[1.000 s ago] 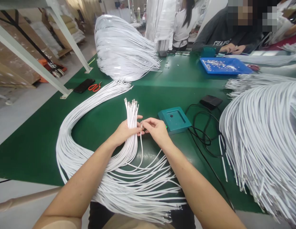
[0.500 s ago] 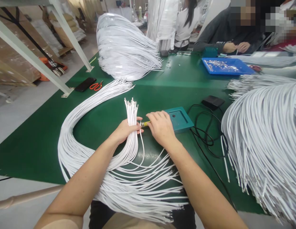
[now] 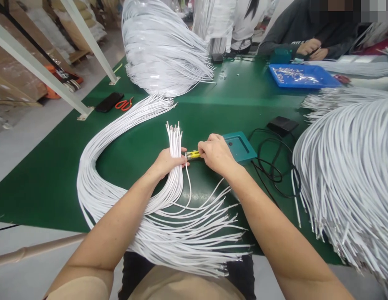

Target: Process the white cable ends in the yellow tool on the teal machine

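My left hand (image 3: 165, 162) is closed around an upright bundle of white cables (image 3: 175, 143), with metal-tipped ends above the thumb. One separate white cable (image 3: 190, 187) rises to its fingertips. My right hand (image 3: 216, 153), fingers curled, grips a small yellow tool with a metal end (image 3: 193, 155); its exact kind is unclear. That metal end is close by the left fingertips and the single cable's top. Behind the right hand lies a teal tray-like box (image 3: 249, 155). Loose cable ends (image 3: 194, 246) fan out below my hands, over the table's near edge.
Large white cable coils stand at the back (image 3: 162, 50) and right (image 3: 347, 166). A black box (image 3: 282, 125) with black cords sits right of the teal one. Scissors with orange handles (image 3: 124, 104), a phone-like black object (image 3: 109, 102) and a blue parts tray (image 3: 306, 83) lie farther back. A co-worker sits opposite.
My right hand has drawn slightly right and its fingers are more curled, showing more of the yellow tool. The left hand keeps its hold on the bundle. The view has tilted down a little.
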A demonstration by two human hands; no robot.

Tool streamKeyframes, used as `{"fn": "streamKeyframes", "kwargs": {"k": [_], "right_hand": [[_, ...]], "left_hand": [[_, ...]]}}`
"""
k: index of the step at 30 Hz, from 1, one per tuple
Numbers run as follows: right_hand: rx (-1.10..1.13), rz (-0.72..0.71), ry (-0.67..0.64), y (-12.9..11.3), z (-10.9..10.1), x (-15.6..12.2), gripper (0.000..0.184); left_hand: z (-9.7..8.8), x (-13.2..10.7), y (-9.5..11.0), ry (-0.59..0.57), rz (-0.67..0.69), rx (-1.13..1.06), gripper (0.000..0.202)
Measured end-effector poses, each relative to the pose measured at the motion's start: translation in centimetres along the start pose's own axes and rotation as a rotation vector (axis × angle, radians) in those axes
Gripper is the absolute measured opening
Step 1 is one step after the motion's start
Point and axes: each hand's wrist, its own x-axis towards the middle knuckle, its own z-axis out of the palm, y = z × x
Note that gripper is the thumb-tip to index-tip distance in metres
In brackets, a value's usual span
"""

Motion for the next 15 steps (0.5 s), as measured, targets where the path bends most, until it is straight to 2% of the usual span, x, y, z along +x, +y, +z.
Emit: {"fn": "streamKeyframes", "kwargs": {"k": [6,10,12,15], "right_hand": [[-0.009,0.015,-0.005,-0.1,0.2,0.1,0.013],[-0.034,0.022,-0.004,0.0,-0.1,-0.3,0.006],[-0.073,0.085,0.059,0.2,-0.2,-0.8,0.016],[-0.165,0.272,0.160,0.8,0.1,-1.6,0.039]], "left_hand": [[0.0,0.4,-0.5,0.010,0.004,0.072,0.047],[0.0,0.5,-0.7,-0.003,0.023,0.108,0.046],[-0.1,0.5,-0.8,-0.007,0.033,0.124,0.046],[-0.1,0.5,-0.7,-0.017,0.029,0.133,0.047]]}}
